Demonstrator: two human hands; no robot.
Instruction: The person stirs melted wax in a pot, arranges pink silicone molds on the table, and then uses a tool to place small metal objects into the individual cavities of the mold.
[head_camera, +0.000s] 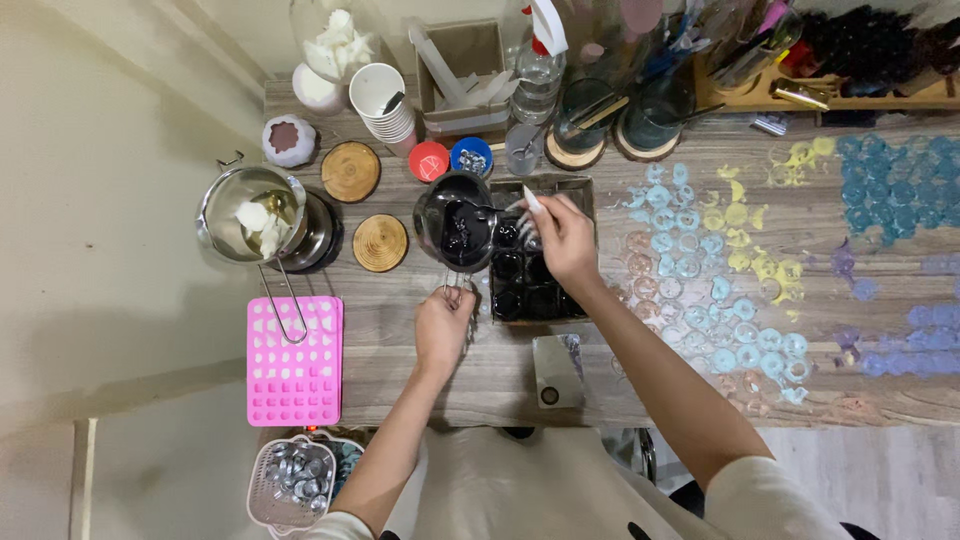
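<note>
A person's left hand (443, 325) gripped the wire handle of a small metal pouring pot (457, 232) filled with black liquid, fingers closed firmly around the handle's end, while the pot hung tipped over the near-left corner of a dark tray of small cups (535, 262) at the middle of a wood-grain table (420, 385). The right hand (562, 240) rested over the tray's far side, its fingers curled down among the cups; whether it pinched one cup or merely steadied the tray could not be told from above. The pot looked rigid and fairly heavy for its size when full, and the long thin handle seemed the only sensible place to hold it, since the liquid was probably hot and would slosh with any jerk. The cups appeared light and easily knocked over, so a bracing touch at the rim seemed wise. To the left stood a larger steel pot (250, 215) holding pale chunks, with two round wooden coasters (380, 242) just beside it and a pink silicone mould (295, 360) nearer the table's edge. Blue, yellow and purple ring stains (740, 250) spread across the tabletop to the right.
</note>
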